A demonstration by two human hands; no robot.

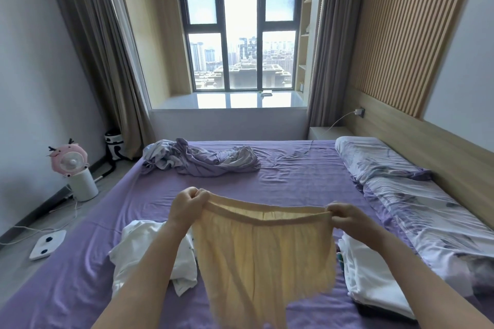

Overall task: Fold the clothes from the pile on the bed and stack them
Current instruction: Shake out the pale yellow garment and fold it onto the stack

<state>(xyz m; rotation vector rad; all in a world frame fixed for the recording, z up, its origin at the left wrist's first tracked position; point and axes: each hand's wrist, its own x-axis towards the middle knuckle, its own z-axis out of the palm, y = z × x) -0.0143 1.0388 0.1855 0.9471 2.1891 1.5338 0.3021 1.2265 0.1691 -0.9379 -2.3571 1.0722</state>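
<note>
Holding yellow shorts (263, 254) up over the bed (288, 181) by the waistband, L hand (187, 204) & R hand (344, 215) each pinching a corner, fingers curled tight. Loose white clothes (149, 251) lie below left; folded white stack (374, 283) sits right, near the pillows (401, 181).

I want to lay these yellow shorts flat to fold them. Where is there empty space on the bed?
The bare purple sheet in the middle, between the crumpled lilac bedding and the hands holding the yellow shorts, is free. Nearer, it is crowded: white clothes lie on the left, a white stack on the right.
</note>
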